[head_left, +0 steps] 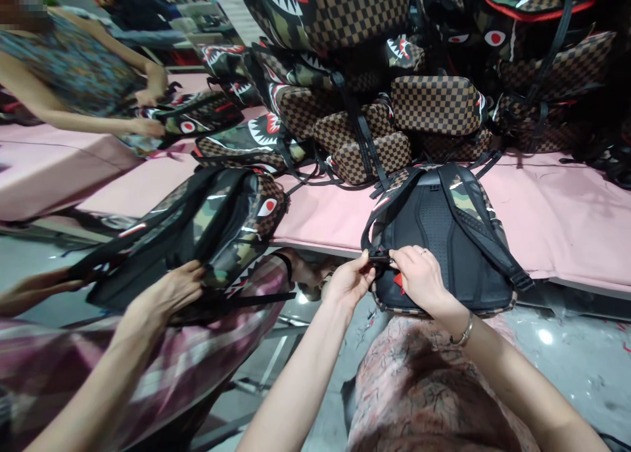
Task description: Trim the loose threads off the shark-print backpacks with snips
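A black-backed backpack (428, 242) with camouflage and checkered sides lies at the pink table's edge, its padded back and shoulder straps facing up. My left hand (349, 280) pinches one end of a dark strap buckle (379, 256) at the backpack's left side. From the other end, my right hand (418, 273), with a ring and a bracelet at the wrist, grips the same buckle. A small red tag (399, 281) hangs just under my right fingers. The right shoulder strap (486, 238) lies loose, ending in a black adjuster. Fingers partly cover the buckle, so its details are hidden.
Checkered and camouflage backpacks (434, 104) are piled along the back of the pink table (325, 222). On my left, a co-worker's hand (172, 288) handles another backpack (211, 232). Farther back, another person (89, 77) works on a bag (204, 115).
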Demonstrator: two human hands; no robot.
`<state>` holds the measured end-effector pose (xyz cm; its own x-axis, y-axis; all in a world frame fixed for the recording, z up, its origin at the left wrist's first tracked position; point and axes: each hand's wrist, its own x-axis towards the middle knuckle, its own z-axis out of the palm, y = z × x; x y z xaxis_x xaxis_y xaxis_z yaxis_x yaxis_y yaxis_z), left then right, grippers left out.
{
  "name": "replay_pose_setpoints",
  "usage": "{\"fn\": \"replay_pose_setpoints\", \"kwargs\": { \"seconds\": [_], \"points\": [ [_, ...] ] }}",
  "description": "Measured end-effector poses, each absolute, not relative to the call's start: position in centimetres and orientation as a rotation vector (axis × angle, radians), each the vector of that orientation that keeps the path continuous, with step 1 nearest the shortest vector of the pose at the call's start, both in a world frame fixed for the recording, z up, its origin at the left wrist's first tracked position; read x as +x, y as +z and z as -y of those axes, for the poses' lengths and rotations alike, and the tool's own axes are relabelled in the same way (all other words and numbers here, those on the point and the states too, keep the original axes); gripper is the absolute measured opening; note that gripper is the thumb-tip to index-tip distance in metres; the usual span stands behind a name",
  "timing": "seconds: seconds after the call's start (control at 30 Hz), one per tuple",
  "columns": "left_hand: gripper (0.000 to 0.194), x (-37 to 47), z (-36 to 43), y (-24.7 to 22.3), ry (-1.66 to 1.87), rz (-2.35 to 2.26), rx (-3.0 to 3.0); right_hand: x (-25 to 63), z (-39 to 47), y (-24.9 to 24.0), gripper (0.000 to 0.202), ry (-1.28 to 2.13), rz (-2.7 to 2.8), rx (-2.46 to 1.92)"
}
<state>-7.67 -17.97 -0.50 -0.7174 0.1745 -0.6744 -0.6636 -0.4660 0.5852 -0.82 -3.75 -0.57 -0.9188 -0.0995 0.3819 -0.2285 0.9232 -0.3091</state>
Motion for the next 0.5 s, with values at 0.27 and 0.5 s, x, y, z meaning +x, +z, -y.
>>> {"fn": "replay_pose_setpoints", "kwargs": {
  "seconds": [0.27, 0.5],
  "points": [
    [0.015, -7.44, 17.85, -0.39, 2.229, -1.261, -0.678, -1.15, 3.49, -0.49, 0.025, 0.375, 2.747, 0.264],
    [0.008, -6.87, 17.47, -0.59, 2.305, -1.385, -0.537, -0.95, 3.28, -0.59, 0.016, 0.559, 2.735, 0.280]
  ]
}}
